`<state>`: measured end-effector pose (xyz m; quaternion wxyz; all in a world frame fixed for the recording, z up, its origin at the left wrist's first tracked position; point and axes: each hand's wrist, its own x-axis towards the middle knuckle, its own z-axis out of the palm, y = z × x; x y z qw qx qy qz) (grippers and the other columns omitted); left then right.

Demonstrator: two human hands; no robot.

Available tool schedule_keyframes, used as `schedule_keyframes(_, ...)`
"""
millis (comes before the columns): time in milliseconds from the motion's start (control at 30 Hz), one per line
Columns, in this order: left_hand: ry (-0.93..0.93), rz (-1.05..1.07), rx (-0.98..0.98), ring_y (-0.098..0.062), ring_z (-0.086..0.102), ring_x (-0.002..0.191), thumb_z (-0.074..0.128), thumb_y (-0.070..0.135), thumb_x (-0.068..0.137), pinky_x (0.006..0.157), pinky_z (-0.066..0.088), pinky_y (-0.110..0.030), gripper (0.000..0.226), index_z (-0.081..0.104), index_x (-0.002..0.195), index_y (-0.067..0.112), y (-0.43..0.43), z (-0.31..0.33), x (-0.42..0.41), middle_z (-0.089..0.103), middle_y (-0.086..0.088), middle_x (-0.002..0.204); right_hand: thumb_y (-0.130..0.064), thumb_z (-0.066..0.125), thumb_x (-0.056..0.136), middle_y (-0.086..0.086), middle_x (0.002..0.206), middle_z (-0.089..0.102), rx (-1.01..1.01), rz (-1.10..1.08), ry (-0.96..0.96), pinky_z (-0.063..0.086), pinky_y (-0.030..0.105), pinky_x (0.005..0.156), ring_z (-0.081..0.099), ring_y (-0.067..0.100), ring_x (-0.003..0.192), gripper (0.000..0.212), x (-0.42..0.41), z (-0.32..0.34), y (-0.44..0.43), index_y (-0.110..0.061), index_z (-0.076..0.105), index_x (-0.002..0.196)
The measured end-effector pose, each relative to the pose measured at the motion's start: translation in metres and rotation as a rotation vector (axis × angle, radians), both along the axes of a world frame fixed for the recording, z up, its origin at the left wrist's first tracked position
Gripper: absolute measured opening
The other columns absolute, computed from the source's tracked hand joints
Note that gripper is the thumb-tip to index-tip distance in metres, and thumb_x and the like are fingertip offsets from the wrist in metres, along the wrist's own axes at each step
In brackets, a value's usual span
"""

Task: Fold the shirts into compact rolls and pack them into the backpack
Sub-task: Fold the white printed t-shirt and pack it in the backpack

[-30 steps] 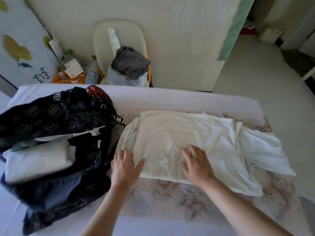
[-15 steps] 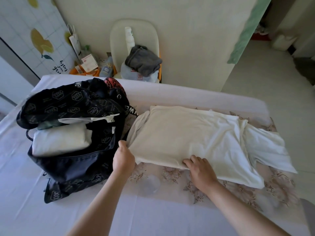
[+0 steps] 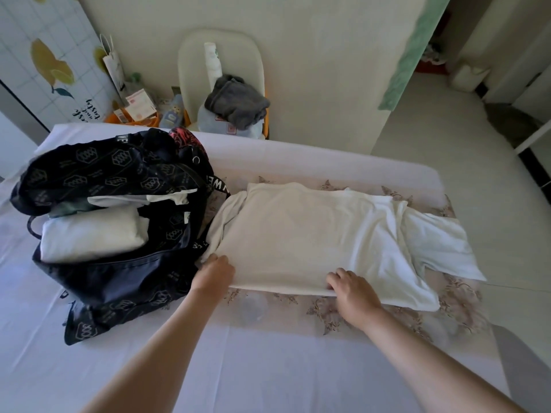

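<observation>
As I look across the bed [image 3: 268,368] from the left: one black patterned backpack [image 3: 119,177], open, with a rolled white shirt [image 3: 89,238] inside. Just beside it is my left hand [image 3: 213,274], fingers curled on the near left corner of one cream shirt [image 3: 298,234], which lies folded flat on the bed. My right hand [image 3: 351,286], well apart from the left, grips the same near edge.
</observation>
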<state>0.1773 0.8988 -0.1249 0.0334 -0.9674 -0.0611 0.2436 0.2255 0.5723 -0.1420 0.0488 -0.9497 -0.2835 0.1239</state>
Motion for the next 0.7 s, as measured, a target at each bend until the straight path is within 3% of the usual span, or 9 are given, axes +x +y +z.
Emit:
schedule_keyframes(100,0.170,0.041,0.140,-0.026,0.048,0.129,0.046,0.008,0.098,0.101,0.047,-0.036,0.036,0.055,0.133,0.013,-0.010,0.001,-0.018,0.050,-0.009,0.138,-0.004,0.053,0.081,-0.005,0.104,0.055,0.035,-0.027,0.287,0.041,0.028,0.073,0.058,0.020,0.096,0.028,-0.020,0.012,0.001,-0.023,0.059,0.101)
schedule_keyframes(267,0.376,0.097,0.114,-0.027,0.053,0.126,0.056,0.019,0.093,0.097,0.049,-0.035,0.044,0.051,0.137,0.014,-0.049,0.023,-0.038,0.053,-0.004,0.137,-0.013,0.056,0.081,-0.013,0.100,0.064,0.216,-0.144,0.608,0.042,0.009,0.073,0.060,0.006,0.094,0.025,-0.069,0.028,-0.010,-0.027,0.069,0.098)
schedule_keyframes(333,0.233,0.052,0.055,-0.027,0.058,0.118,0.052,0.014,0.093,0.090,0.050,-0.035,0.035,0.055,0.128,0.014,-0.076,0.031,-0.040,0.059,-0.005,0.128,-0.019,0.060,0.084,-0.009,0.100,0.066,0.328,-0.266,0.501,0.048,0.018,0.080,0.063,0.010,0.093,0.019,-0.080,0.031,-0.026,-0.023,0.073,0.097)
schedule_keyframes(433,-0.142,-0.009,-0.284,-0.027,0.058,0.110,0.046,0.005,0.087,0.088,0.049,-0.036,0.030,0.060,0.110,0.019,-0.117,0.025,-0.044,0.060,-0.005,0.113,-0.012,0.068,0.080,0.006,0.098,0.064,0.297,-0.470,-0.068,0.051,0.038,0.076,0.064,0.031,0.089,0.020,-0.083,0.013,-0.067,-0.018,0.072,0.098)
schedule_keyframes(467,-0.217,-0.046,-0.401,-0.026,0.055,0.113,0.046,0.004,0.086,0.090,0.047,-0.035,0.032,0.061,0.109,0.021,-0.130,0.019,-0.047,0.059,-0.003,0.114,-0.012,0.067,0.081,0.008,0.101,0.063,0.216,-0.569,-0.162,0.050,0.042,0.076,0.063,0.035,0.092,0.023,-0.085,0.010,-0.083,-0.017,0.070,0.103)
schedule_keyframes(567,-0.261,-0.227,-0.470,-0.019,0.035,0.139,0.050,0.017,0.093,0.110,0.033,-0.034,0.045,0.051,0.136,0.029,-0.166,0.000,-0.059,0.042,0.002,0.148,-0.029,0.053,0.097,0.007,0.122,0.060,-0.102,-0.825,-0.062,0.045,0.040,0.087,0.058,0.030,0.111,0.031,-0.094,0.007,-0.117,-0.018,0.054,0.126)
schedule_keyframes(633,-0.210,-0.305,-0.410,-0.020,0.011,0.150,0.048,0.032,0.098,0.119,0.017,-0.036,0.055,0.032,0.151,0.033,-0.183,-0.010,-0.066,0.014,0.001,0.164,-0.036,0.049,0.099,0.002,0.118,0.066,-0.185,-0.865,0.025,0.043,0.036,0.088,0.061,0.024,0.111,0.026,-0.097,0.006,-0.133,-0.022,0.057,0.119)
schedule_keyframes(700,-0.123,-0.353,-0.345,-0.023,-0.008,0.152,0.046,0.044,0.099,0.122,0.009,-0.044,0.065,0.014,0.155,0.039,-0.195,-0.015,-0.070,-0.009,0.002,0.165,-0.039,0.052,0.095,-0.003,0.102,0.071,-0.099,-0.891,0.069,0.038,0.034,0.084,0.064,0.021,0.103,0.018,-0.098,0.007,-0.143,-0.024,0.063,0.097)
